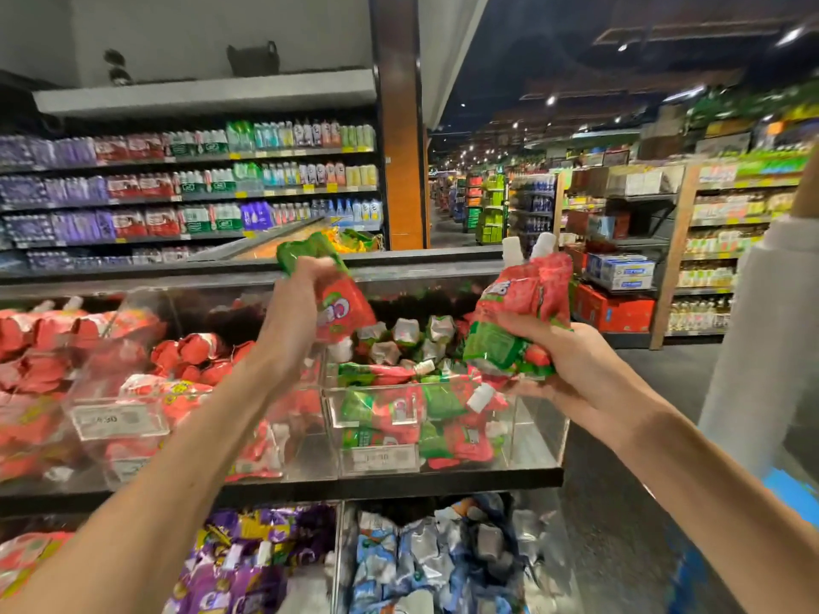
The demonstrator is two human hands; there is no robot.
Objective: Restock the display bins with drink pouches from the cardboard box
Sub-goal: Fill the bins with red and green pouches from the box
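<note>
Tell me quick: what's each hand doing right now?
Left hand: fingers curled round one red-and-green pouch.
Right hand: fingers gripping a bunch of similar pouches.

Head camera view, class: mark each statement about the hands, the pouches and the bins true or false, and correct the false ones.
1. The left hand grips a red and green pouch. True.
2. The right hand holds nothing. False: it grips a bunch of pouches, white caps pointing up.
3. The clear bin below the hands contains red and green packs. True.
4. The lower shelf shows only red packs. False: purple pouches and blue pouches lie there too.
</note>
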